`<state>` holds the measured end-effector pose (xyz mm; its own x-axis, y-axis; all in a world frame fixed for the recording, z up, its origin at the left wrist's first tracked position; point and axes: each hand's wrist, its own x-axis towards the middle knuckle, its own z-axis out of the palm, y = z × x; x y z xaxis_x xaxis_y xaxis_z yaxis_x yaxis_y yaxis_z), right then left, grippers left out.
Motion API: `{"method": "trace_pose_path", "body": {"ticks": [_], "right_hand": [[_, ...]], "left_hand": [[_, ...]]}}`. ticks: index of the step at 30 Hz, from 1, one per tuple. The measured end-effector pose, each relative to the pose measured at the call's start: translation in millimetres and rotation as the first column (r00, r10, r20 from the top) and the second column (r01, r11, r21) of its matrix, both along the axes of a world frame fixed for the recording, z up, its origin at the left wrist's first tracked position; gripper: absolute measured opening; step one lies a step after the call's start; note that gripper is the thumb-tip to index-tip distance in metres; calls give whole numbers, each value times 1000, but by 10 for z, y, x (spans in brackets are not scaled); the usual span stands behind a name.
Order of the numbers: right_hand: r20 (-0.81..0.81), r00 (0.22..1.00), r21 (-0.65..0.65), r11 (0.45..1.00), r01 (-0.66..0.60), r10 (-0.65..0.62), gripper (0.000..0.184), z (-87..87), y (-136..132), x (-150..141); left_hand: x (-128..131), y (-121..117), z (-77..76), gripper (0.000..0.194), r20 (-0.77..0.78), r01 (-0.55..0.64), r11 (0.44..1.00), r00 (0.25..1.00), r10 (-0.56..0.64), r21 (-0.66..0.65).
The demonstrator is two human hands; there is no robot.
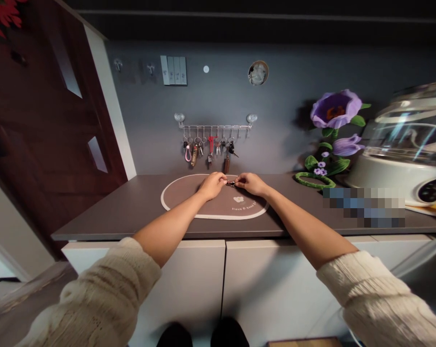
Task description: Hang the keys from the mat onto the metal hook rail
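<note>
Over the back part of an oval brown mat (pixel 182 195) with a white rim, both hands work close together. My left hand (pixel 212 185) is closed, its thumb and fingers pinching one end of a small shiny metal thing that looks like a key ring (pixel 231 184). From the other side my right hand (pixel 252 184) pinches the same piece. Its details are too small to make out. Behind the hands, several bunches of keys (pixel 199 148) hang from a clear hook rail (pixel 218 127) on the grey wall. A brown fob (pixel 227 164) dangles just above the hands.
The grey counter (pixel 131 212) bears a purple flower ornament (pixel 335 113) and a white appliance with a clear cover (pixel 395 168) at the right. A blurred patch (pixel 366 207) lies before them. White cabinet doors (pixel 182 284) are below; a dark red door (pixel 59 135) stands left.
</note>
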<state>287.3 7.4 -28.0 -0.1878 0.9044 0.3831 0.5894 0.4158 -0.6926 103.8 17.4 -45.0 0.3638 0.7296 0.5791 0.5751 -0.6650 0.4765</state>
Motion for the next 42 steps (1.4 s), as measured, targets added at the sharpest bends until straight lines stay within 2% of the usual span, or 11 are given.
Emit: {"method": "trace_pose_path", "body": {"ticks": [4, 10, 15, 19, 24, 30, 34, 42], "right_hand": [[44, 999, 36, 999, -30, 29, 5, 19, -26, -20], [15, 1000, 57, 998, -13, 12, 8, 50, -36, -19], [-60, 998, 54, 998, 22, -18, 9, 95, -64, -12], [-204, 979, 18, 1000, 1, 2, 15, 108, -92, -20], [-408, 910, -50, 993, -105, 75, 22, 95, -93, -38], [-625, 775, -82, 980, -182, 92, 24, 99, -99, -70], [-692, 719, -97, 978, -186, 68, 29, 120, -129, -86], [-750, 659, -87, 982, -169, 46, 34, 228, -171, -105]], "left_hand": [[-2, 0, -3, 17, -8, 9, 1000, 1000, -9, -8], [-7, 4, -7, 17, -11, 1, 1000, 1000, -1, -1], [-4, 46, -38, 17, 18, 9, 1000, 1000, -10, 18], [4, 42, -35, 18, 50, 31, 999, 998, -31, 15], [12, -13, -2, 18, 57, 39, 999, 998, -38, -3], [16, -7, -15, 20, 54, 26, 1000, 998, -26, 4], [22, 15, -33, 21, 48, 17, 1000, 999, -17, 1], [27, -26, -16, 19, 71, 34, 999, 997, -34, 4]]}}
